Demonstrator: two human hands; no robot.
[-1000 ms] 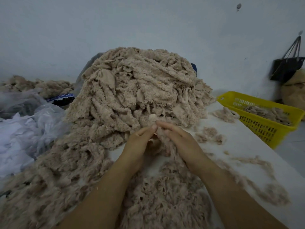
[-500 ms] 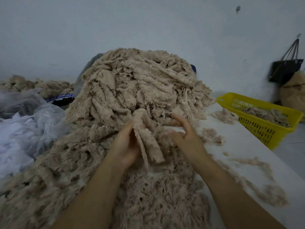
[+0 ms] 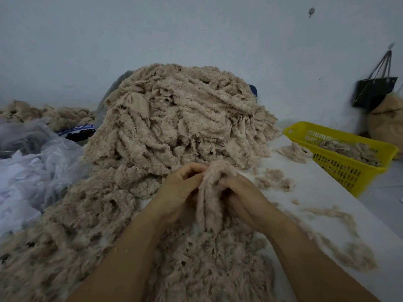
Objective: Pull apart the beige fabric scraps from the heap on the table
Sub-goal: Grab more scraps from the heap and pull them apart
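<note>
The left hand [image 3: 181,192] and the right hand [image 3: 244,197] meet just in front of the heap [image 3: 185,118] of beige fabric scraps; together they hold one fleecy scrap [image 3: 209,201] by its upper edge, and it hangs down between them over the desk [image 3: 327,205]; each grip is clenched on that scrap, fingers curled into its pile, the two grips nearly touching.

The scrap looks whole, so I judge the pull on this piece not yet made.

Done, as far as can be seen: a broad mat of loosened fluff [image 3: 209,267] lies on the desk below the wrists and runs off to the person's left; smaller tufts [image 3: 274,182] lie to the right, near a yellow basket [image 3: 335,171] that holds a few beige pieces.

Left to do: by far the larger share; the heap rises tall behind the hands, dense with folded, unpicked strips; a further beige pile [image 3: 50,114] shows at the far left, though whether it belongs to this job I cannot tell.

My estimate is an early-to-middle stage; the work goes scrap by scrap, and the heap is large.
</note>
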